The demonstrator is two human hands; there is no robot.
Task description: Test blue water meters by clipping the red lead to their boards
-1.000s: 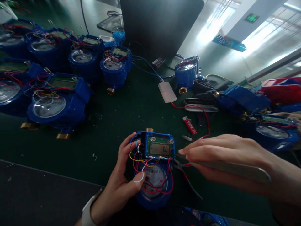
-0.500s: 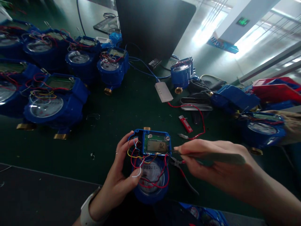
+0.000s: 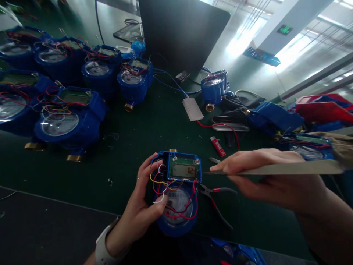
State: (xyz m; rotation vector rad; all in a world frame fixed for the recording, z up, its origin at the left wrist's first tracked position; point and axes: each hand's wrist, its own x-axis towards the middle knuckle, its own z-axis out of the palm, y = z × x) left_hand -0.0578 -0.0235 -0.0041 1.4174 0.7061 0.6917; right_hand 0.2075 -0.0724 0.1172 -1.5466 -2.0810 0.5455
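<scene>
A blue water meter (image 3: 176, 224) stands in front of me, its small electronics box open. The lit display (image 3: 184, 170) reads 02, and loose red, yellow, white and black wires hang over the round dial. My left hand (image 3: 146, 195) is closed around the meter's left side, thumb over the dial's edge beside a white wire. To the right, my right hand (image 3: 264, 176) pinches a pair of grey tweezers (image 3: 292, 169), held nearly level. Their pointed tip is close to the box's right edge; contact cannot be made out. Red-handled cutters (image 3: 213, 197) lie beside the meter.
Several more wired blue meters (image 3: 60, 117) crowd the left of the green table (image 3: 132, 140). A white adapter box (image 3: 192, 109), a red lighter (image 3: 217, 146) and a grey case (image 3: 230, 127) lie ahead. Another meter (image 3: 212, 90) stands near the dark panel (image 3: 182, 33).
My right hand has drawn back to the right and turned, showing more of the tweezers and the cutters. My left hand keeps its hold on the meter. The view has shifted slightly.
</scene>
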